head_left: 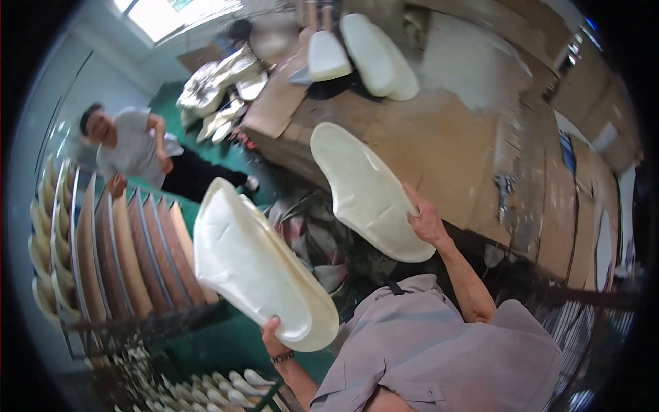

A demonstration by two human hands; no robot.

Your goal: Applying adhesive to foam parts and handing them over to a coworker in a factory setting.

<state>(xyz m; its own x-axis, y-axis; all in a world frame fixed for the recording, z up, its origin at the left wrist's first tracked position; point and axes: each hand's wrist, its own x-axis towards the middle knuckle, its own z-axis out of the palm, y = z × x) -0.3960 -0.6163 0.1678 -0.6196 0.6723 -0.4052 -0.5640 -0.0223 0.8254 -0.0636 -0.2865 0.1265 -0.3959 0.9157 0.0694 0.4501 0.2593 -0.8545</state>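
Note:
My left hand [272, 335] is closed on the lower end of cream, sole-shaped moulded pads [240, 254]; a second edge shows behind the front one, so at least two seem stacked. Its thumb lies on the front face, and the other fingers are mostly hidden behind. To the right, a single similar pad [371, 196] is tilted up in my right hand [427, 221], which grips its right edge. This pad is held in the air in front of the table's near edge, apart from the left-hand pads.
A cardboard-covered table [432, 151] stands ahead and to the right, with white moulded pieces [381, 58] on it. At left is a rack [137, 254] of brown curved panels, with a person [137, 144] behind it. Several cream pieces [226, 391] fill a lower rack. Crumpled cloth [309, 240] lies below.

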